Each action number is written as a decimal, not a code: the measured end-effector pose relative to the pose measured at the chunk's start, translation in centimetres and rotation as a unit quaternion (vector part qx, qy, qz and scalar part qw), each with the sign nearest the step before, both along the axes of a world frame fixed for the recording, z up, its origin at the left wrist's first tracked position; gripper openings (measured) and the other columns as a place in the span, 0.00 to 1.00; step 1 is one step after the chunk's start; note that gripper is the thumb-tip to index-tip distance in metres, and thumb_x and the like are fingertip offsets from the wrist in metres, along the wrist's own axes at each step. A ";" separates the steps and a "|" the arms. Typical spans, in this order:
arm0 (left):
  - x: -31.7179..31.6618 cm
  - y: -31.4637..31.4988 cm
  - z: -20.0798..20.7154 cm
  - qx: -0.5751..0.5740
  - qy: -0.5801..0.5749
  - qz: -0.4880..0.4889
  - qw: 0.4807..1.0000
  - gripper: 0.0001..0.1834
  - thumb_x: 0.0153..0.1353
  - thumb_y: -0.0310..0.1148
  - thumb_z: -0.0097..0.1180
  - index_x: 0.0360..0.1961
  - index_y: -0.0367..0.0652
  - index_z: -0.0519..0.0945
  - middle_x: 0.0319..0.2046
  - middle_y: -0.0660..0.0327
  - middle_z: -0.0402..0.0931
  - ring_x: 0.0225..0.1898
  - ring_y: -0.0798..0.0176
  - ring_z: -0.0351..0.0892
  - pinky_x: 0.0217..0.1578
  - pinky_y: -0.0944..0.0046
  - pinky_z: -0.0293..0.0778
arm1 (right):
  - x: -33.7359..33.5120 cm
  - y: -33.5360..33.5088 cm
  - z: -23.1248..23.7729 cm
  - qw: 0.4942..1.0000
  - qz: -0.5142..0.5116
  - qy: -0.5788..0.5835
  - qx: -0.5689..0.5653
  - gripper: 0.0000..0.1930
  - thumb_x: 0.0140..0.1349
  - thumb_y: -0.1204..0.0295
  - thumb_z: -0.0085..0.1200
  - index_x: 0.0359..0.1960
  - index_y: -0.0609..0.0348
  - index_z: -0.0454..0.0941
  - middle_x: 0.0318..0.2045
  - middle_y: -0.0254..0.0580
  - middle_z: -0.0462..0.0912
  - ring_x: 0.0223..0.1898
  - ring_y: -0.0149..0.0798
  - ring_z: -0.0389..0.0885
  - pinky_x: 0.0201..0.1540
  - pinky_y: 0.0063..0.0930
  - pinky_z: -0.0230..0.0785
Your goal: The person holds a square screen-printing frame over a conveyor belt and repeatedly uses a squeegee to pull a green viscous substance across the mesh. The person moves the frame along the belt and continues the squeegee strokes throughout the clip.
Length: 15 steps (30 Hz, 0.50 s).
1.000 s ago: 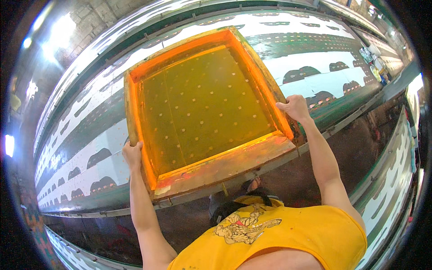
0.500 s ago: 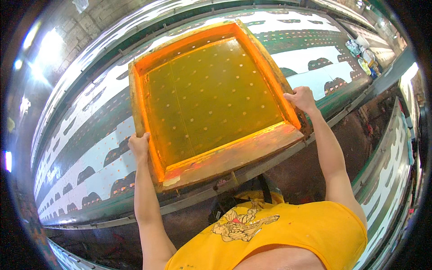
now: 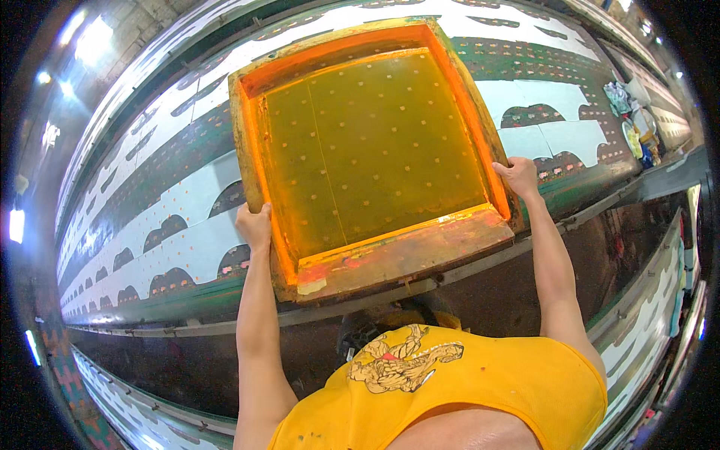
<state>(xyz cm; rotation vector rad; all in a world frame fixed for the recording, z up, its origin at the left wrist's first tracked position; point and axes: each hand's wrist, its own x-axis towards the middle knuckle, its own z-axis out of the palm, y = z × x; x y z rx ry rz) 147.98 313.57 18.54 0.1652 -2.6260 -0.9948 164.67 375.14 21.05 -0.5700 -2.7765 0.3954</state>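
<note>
Between my hands is a screen printing frame (image 3: 375, 150) with a wooden rim, orange-stained inner walls and an olive-yellow mesh dotted with small pale marks. My left hand (image 3: 255, 226) grips its left side near the front corner, thumb over the rim. On the right side, my right hand (image 3: 518, 178) is closed round the rim, thumb on top. The frame lies over the long green table (image 3: 202, 296), its front edge reaching the table's near rail. Cut white fabric pieces (image 3: 199, 244) lie in rows on the table around it; those beneath the frame are hidden.
At the table's far right end stand containers and crumpled cloths (image 3: 637, 124). A metal rail (image 3: 180, 328) runs along the near edge. Another table with white pieces (image 3: 645, 337) stands at the right, and one more (image 3: 142, 409) at the lower left.
In the picture, the frame and both hands have shifted slightly right and up, while the table and surroundings have shifted too. Both hands keep their hold on the frame.
</note>
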 end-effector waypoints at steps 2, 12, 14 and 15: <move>0.4 1.3 -0.4 -0.012 0.016 0.002 1.000 0.16 0.50 0.33 0.71 0.37 0.35 0.85 0.35 0.45 0.84 0.38 0.42 0.84 0.42 0.50 0.76 | 0.0 1.6 -0.2 1.000 0.009 -0.006 0.008 0.31 0.55 0.46 0.66 0.14 0.66 0.74 0.13 0.56 0.74 0.16 0.51 0.73 0.22 0.46 0.63; 0.9 6.7 -0.9 -0.018 0.008 0.012 1.000 0.15 0.50 0.33 0.71 0.37 0.36 0.86 0.34 0.45 0.84 0.38 0.43 0.84 0.42 0.50 0.77 | 0.4 6.2 -1.2 0.999 0.021 -0.039 0.001 0.31 0.56 0.45 0.65 0.16 0.66 0.76 0.14 0.56 0.76 0.18 0.53 0.76 0.25 0.47 0.66; 0.7 6.7 -1.2 -0.022 0.000 0.012 1.000 0.15 0.50 0.33 0.71 0.37 0.36 0.86 0.34 0.45 0.84 0.37 0.43 0.84 0.42 0.50 0.77 | 0.3 6.1 -1.2 0.998 0.029 -0.049 -0.014 0.31 0.56 0.45 0.65 0.16 0.66 0.77 0.15 0.56 0.77 0.19 0.54 0.77 0.26 0.47 0.68; 0.6 6.7 -1.3 -0.029 -0.006 0.013 0.999 0.15 0.50 0.33 0.71 0.37 0.36 0.86 0.34 0.45 0.84 0.37 0.43 0.84 0.42 0.50 0.77 | 0.3 6.0 -1.3 0.998 0.026 -0.047 -0.023 0.31 0.56 0.45 0.64 0.17 0.66 0.77 0.16 0.57 0.77 0.20 0.55 0.78 0.26 0.47 0.68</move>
